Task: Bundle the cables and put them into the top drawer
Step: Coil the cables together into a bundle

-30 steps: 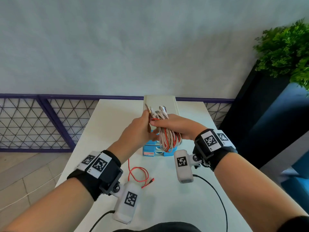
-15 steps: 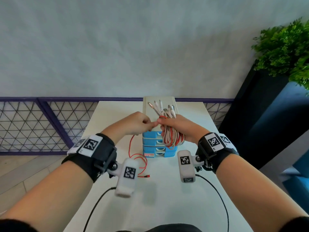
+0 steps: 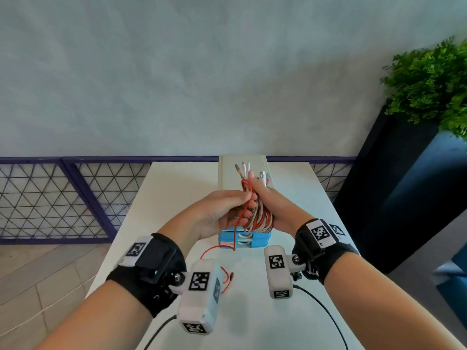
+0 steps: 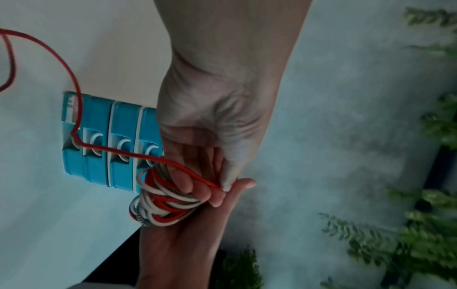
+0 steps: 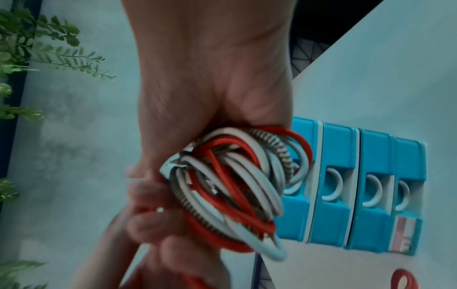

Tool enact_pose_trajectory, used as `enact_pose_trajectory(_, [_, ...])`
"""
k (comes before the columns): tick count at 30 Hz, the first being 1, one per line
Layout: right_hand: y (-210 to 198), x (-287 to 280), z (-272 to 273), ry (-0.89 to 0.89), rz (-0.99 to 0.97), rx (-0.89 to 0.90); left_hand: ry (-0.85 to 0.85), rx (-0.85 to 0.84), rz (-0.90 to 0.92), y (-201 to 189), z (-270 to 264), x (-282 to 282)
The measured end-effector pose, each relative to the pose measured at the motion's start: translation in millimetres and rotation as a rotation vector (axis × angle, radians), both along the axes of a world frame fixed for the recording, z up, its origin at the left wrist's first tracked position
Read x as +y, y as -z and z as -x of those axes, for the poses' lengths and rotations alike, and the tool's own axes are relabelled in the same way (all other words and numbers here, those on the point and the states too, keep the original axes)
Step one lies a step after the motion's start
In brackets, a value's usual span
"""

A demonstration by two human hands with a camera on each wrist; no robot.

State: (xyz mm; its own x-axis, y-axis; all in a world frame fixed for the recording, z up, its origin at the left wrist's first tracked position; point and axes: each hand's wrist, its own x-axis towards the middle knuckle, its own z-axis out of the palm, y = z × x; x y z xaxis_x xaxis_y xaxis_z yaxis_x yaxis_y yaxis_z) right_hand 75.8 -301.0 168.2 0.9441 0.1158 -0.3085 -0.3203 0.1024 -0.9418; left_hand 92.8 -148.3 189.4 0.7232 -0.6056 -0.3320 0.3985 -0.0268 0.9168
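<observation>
Cable bundle (image 3: 259, 213) held above drawer unit (image 3: 243, 239), apparently mid-table (image 3: 164, 198); plant (image 3: 429, 84) far right.

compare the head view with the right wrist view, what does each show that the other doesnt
Only the head view shows the cable plugs sticking up above the right hand, the left hand pinching the loose red cable, and that cable's tail lying on the white table. Only the right wrist view shows the looped bottom end of the cable bundle close up. Both show the bundle gripped by the right hand and the blue drawer unit, its drawers closed.
</observation>
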Motion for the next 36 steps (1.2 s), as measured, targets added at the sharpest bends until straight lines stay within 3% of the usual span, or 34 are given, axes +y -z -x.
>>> enact_pose_trajectory(4, [0.5,0.8,-0.9,-0.076,-0.081,0.062,0.022,-0.095,-0.085,-0.3,4.5,-7.8])
enact_pose_trajectory(7, [-2.9,-0.8,-0.9,0.050,0.000,0.024,0.055,-0.106,-0.185,-3.3,8.2,-9.0])
enact_pose_trajectory(13, [-14.8,-22.1,-13.1,0.426,-0.119,-0.117,0.365,0.165,-0.126,14.1,10.5,18.4])
enact_pose_trajectory(17, [-19.2,-38.2,-9.0,0.449,-0.168,-0.108,0.648,-0.146,-0.500,36.9,12.0,43.2])
enact_pose_trajectory(21, [-10.9,-33.2,-1.7,0.333,-0.175,-0.045,0.436,-0.511,-0.711,41.6,-2.6,37.3])
enact_pose_trajectory(24, [-6.2,-28.1,1.4,0.224,-0.062,-0.024,0.249,-0.619,-0.758,36.4,-10.0,28.5])
enact_pose_trajectory(28, [-3.2,-18.7,10.4,0.028,0.121,-0.014,0.086,-0.775,-0.952,25.5,-9.0,22.8])
enact_pose_trajectory(31, [0.5,-11.0,14.8,-0.117,0.174,0.035,0.041,-0.824,-0.826,22.8,-11.1,20.9])
enact_pose_trajectory(33, [4.1,-3.1,15.4,-0.207,0.064,0.093,0.017,-0.834,-0.674,22.6,-9.4,19.2])
enact_pose_trajectory(36, [9.3,5.5,14.3,-0.155,-0.036,0.136,-0.095,-0.887,-0.607,26.7,-9.4,20.6])
